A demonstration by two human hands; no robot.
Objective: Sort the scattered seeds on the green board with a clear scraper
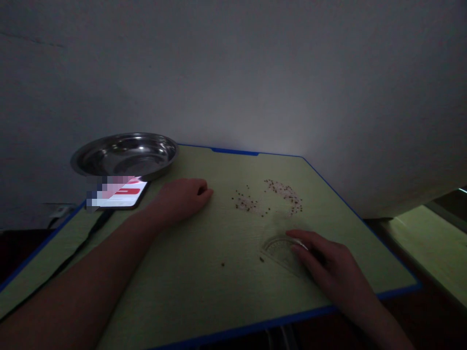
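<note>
My right hand (324, 260) pinches a clear plastic protractor (282, 250) by its right end, low over the near right part of the table. A small dark seed (261, 259) lies at the protractor's left corner. My left hand (184, 194) rests on the table with its fingers curled in a loose fist, and nothing shows in it. Between the hands and farther back are two patches of pale grains mixed with dark specks, one nearer patch (250, 203) and one farther patch (286, 193). A lone dark speck (223, 264) sits near the front.
A steel basin (136, 155) stands at the back left. In front of it lies a lit phone (126, 197) with a black cable (85, 240) running toward the near left. The pale green table (197, 296) has blue edging and meets a grey wall (233, 73).
</note>
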